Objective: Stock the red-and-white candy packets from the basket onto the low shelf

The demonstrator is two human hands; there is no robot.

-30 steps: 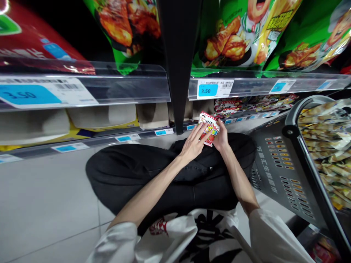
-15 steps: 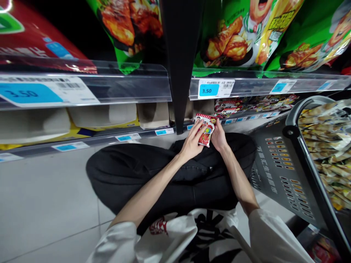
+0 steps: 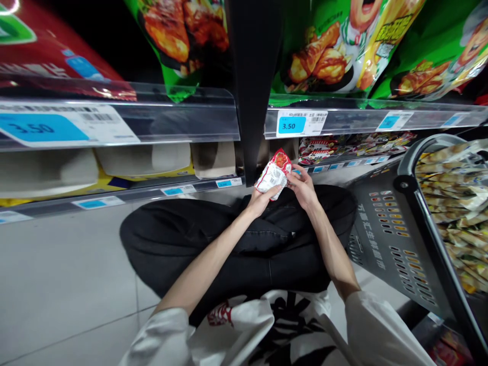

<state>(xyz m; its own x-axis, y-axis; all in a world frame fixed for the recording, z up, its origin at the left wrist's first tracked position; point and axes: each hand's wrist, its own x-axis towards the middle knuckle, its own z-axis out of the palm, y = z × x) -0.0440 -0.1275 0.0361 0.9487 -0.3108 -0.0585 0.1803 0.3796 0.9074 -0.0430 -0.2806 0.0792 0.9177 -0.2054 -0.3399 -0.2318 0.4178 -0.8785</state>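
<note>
A small red and white snack packet [image 3: 271, 175] is tilted above my crossed legs, its mostly white printed side facing up. My left hand [image 3: 262, 201] grips the lower left part, with the thumb pressed across the packet and the other fingers hidden beneath. At the right edge, my right hand [image 3: 303, 188] has its fingers bent and touching the packet by its corner. Similar red and white packets [image 3: 316, 150] lie on the low shelf just past my right hand.
A grey shopping basket [image 3: 377, 239] filled with packaged goods [image 3: 457, 203] stands to my right. Ahead, a shelf edge [image 3: 171, 122] with price tags carries big green chip bags [image 3: 324, 56] and a red bag [image 3: 49, 61]. A black post [image 3: 251, 91] divides the shelves.
The packet has been turned over from its colourful front to its white side and shifted slightly left. My left hand's thumb now lies on top; my right hand's fingers have moved along its edge.
</note>
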